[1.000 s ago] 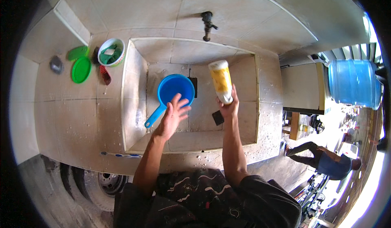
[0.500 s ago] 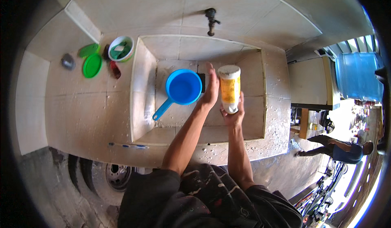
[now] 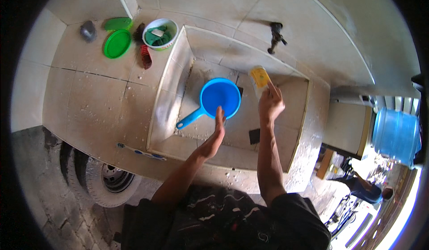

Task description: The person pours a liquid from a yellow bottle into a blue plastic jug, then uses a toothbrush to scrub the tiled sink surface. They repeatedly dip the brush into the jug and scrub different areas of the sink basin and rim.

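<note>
My right hand (image 3: 271, 103) is closed around a bottle with a yellow label (image 3: 259, 77), and the bottle's near end is hidden by the hand. It is held over the right part of a tiled sink basin (image 3: 279, 136), tilted toward the far left. My left hand (image 3: 214, 138) has its fingers stretched out and holds nothing. Its fingertips overlap the near rim of a blue dipper (image 3: 220, 97); whether they touch it I cannot tell. The dipper lies in the basin, its handle pointing to the near left.
A tap (image 3: 276, 35) juts from the far wall. Left of the basin are a white tub (image 3: 160, 34), a green lid (image 3: 117, 43) and a red brush-like thing (image 3: 145, 57). A toothbrush (image 3: 140, 151) lies on the front ledge. A person (image 3: 365, 188) stands far right.
The bottle has gone from upright between both hands to tilted in my right hand, farther over the basin. My left hand has moved away from it, toward the dipper. The whole view has turned.
</note>
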`<act>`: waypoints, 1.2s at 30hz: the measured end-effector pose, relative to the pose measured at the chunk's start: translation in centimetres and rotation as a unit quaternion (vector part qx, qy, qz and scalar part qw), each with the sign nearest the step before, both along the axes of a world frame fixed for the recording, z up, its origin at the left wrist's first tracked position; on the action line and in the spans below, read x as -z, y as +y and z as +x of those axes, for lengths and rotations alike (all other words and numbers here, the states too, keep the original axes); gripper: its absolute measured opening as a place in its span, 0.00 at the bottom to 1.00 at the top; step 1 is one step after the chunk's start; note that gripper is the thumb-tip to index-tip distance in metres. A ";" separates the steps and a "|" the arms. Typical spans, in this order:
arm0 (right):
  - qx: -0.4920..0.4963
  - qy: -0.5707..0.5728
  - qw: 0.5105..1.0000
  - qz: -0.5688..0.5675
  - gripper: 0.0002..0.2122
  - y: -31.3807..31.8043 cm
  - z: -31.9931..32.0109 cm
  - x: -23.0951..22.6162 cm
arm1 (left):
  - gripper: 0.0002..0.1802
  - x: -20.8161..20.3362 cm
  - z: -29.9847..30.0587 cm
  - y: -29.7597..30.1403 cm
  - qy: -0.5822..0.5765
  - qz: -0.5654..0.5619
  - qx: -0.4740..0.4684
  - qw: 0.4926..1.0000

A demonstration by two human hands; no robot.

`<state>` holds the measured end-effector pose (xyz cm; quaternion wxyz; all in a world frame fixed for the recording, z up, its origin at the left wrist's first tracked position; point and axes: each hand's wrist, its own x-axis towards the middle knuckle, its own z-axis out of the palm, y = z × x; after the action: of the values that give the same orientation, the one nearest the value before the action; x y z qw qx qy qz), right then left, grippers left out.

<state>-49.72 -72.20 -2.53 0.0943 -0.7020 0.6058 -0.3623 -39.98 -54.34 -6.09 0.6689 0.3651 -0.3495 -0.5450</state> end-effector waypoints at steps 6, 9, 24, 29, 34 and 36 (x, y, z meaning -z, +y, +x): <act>-0.063 -0.019 0.998 -0.005 0.11 -0.6 -0.2 1.2 | 0.43 0.9 0.6 1.2 0.069 0.041 -0.019 0.997; -0.073 0.118 0.990 0.001 0.11 -1.6 0.7 1.5 | 0.43 1.3 0.4 0.8 0.093 0.136 0.061 0.984; -0.030 0.032 0.998 0.037 0.11 -2.8 2.0 -0.8 | 0.40 2.2 0.6 0.7 0.140 0.173 0.028 0.974; -0.027 0.063 0.997 0.024 0.10 -3.1 2.3 -1.3 | 0.44 1.5 0.3 -0.1 0.161 0.215 0.075 0.960; -0.032 -0.034 0.994 -0.100 0.07 -1.9 1.5 -2.0 | 0.44 0.0 0.6 -0.7 0.211 0.220 0.103 0.947; 0.017 0.202 0.976 0.076 0.12 -2.0 1.3 -2.2 | 0.44 -0.2 0.9 -1.0 0.185 0.170 0.122 0.960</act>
<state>-48.40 -74.19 -0.29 0.0173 -0.7414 0.6498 -0.1671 -39.07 -55.35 -5.87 0.5785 0.3204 -0.1640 -0.7320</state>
